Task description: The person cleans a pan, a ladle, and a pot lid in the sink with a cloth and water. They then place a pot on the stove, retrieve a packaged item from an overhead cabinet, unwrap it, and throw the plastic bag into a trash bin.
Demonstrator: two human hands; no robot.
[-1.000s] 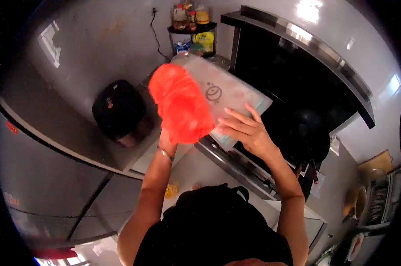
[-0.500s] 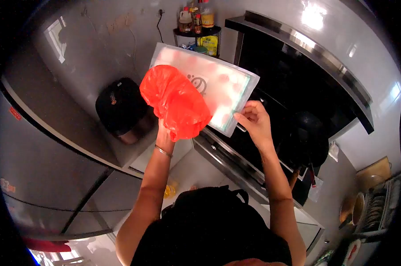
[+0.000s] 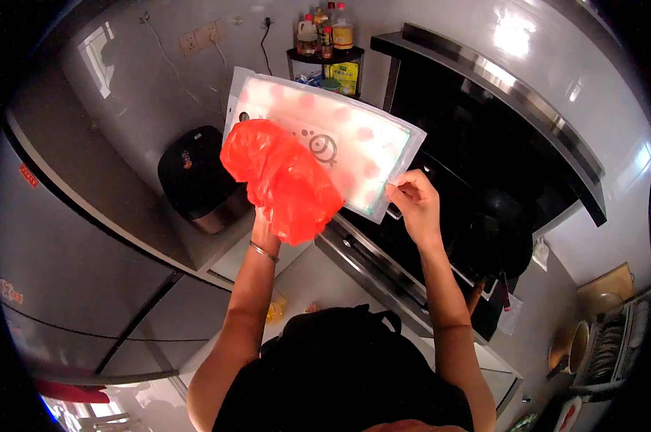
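A crumpled red plastic bag point(image 3: 286, 183) covers my left hand point(image 3: 265, 219), whose fingers are hidden; only the wrist with a bracelet shows below it. Behind the bag a flat, translucent package point(image 3: 361, 137) with pink spots and a round printed face is tilted in the air. My right hand point(image 3: 415, 201) pinches the package's lower right edge between thumb and fingers. The bag overlaps the package's lower left part.
A black rice cooker point(image 3: 199, 176) stands on the left counter. A corner shelf point(image 3: 325, 54) holds bottles. The stove with a black wok point(image 3: 495, 234) lies right, under a range hood point(image 3: 498, 79). Far right are a dish rack point(image 3: 613, 335) and a pot point(image 3: 570, 345).
The package has come up and tilted, showing more of its front. My right hand has gone from spread fingers on it to a pinch at its edge. The red bag has shifted slightly left.
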